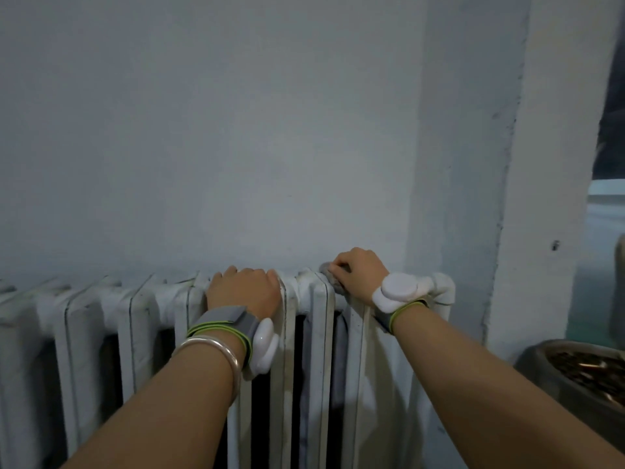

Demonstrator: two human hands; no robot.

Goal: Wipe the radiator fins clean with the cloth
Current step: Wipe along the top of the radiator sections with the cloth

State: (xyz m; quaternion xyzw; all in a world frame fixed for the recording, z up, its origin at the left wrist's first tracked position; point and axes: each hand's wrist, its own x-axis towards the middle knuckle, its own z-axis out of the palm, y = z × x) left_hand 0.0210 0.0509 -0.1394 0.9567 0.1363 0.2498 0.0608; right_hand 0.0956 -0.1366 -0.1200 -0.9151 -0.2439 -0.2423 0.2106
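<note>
A white cast-iron radiator [135,319] with upright fins runs along the foot of the wall. My left hand [243,287] rests on top of it near the middle, fingers curled over the far edge. Further right, my right hand [356,269] grips a small grey cloth [333,280] and holds it against the top of a fin. A grey strip, perhaps more of the cloth, hangs down in the gap below [338,350]. Most of the cloth is hidden under the fingers.
A plain pale wall [236,130] rises behind the radiator. A wall corner [500,231] juts out on the right. A dark round pot [581,377] with brownish contents stands on the floor at the lower right, close to my right forearm.
</note>
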